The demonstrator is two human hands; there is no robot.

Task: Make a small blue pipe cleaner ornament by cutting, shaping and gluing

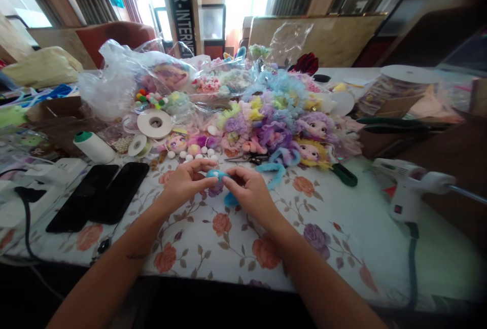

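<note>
My left hand [186,183] and my right hand [249,190] meet over the flowered tablecloth [236,248], both pinching a small blue fuzzy piece [215,174] between fingertips. A blue chenille strip [272,172] trails from under my right hand towards the pile of dolls. A purple bit shows just below the blue piece.
A heap of pastel ruffles and doll heads [281,126] lies behind my hands, with scissors [247,158], pom-poms and ribbon spools [155,123]. Two black phones [102,194] lie left, a thread cone [93,146] beyond. A white glue gun [411,187] stands right, plastic bags [125,75] behind.
</note>
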